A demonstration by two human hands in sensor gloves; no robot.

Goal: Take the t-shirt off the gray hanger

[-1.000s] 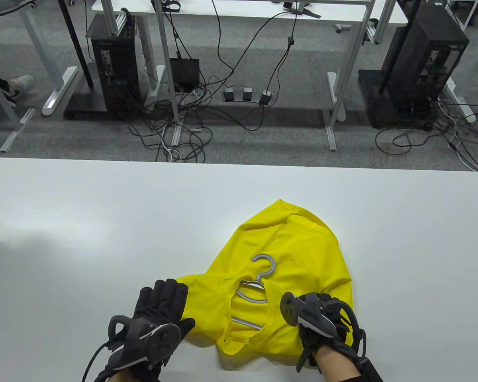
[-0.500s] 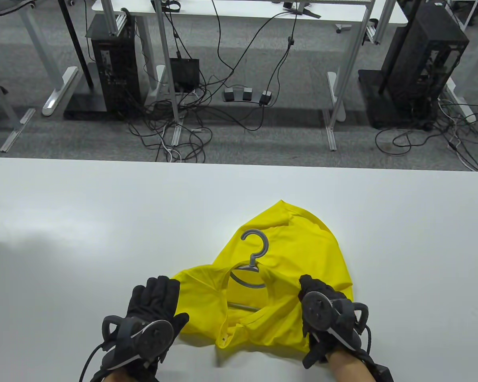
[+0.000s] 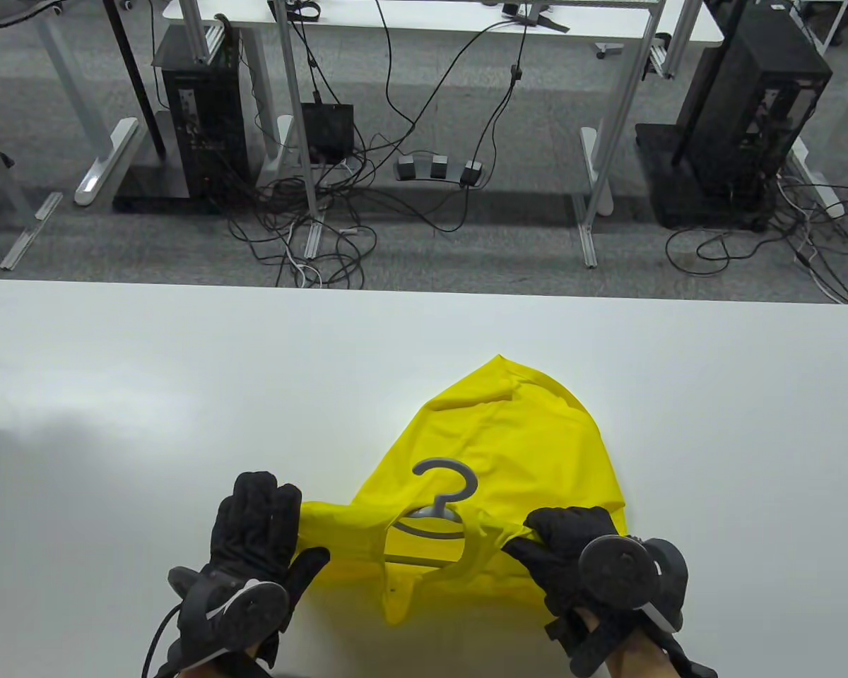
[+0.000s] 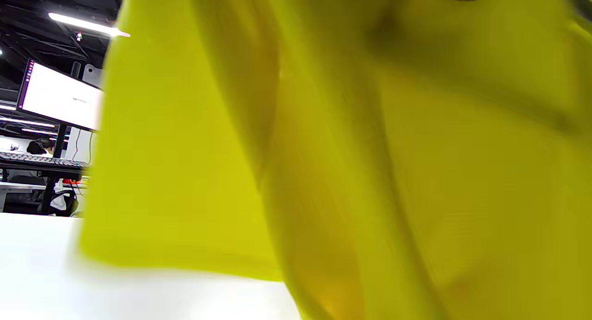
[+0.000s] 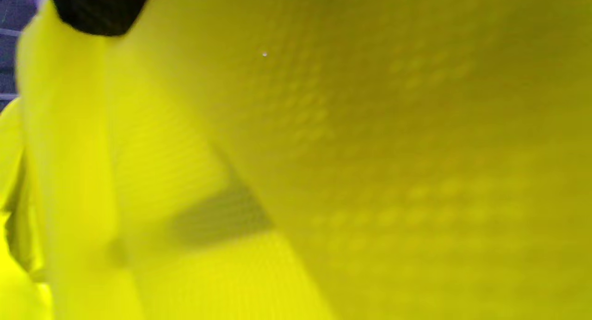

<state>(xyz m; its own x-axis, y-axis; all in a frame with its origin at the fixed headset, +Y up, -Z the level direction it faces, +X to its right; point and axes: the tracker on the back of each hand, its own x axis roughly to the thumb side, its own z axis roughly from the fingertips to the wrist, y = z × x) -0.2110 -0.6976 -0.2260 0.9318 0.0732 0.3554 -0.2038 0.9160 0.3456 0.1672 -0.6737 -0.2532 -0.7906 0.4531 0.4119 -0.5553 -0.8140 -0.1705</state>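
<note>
The yellow t-shirt (image 3: 516, 445) lies crumpled on the white table (image 3: 184, 367), near its front edge. The gray hanger (image 3: 444, 482) is inside it; the hook sticks out of the neck opening and part of the hanger's body shows through the opening. My left hand (image 3: 258, 526) lies flat with fingers spread at the shirt's left edge, thumb on the fabric. My right hand (image 3: 565, 544) grips the fabric right of the neck opening. Yellow cloth fills the left wrist view (image 4: 370, 172) and the right wrist view (image 5: 370, 172); a dark fingertip (image 5: 97, 10) shows at that view's top.
Beyond the table's far edge are the floor, cables, two black computer towers (image 3: 205, 106) and other desk legs. Nothing but the shirt and hanger lies on the table.
The hanger hook rose away from me, then came back nearer and to the left. My right hand turned palm down and moved right with the fabric. My left hand slid left.
</note>
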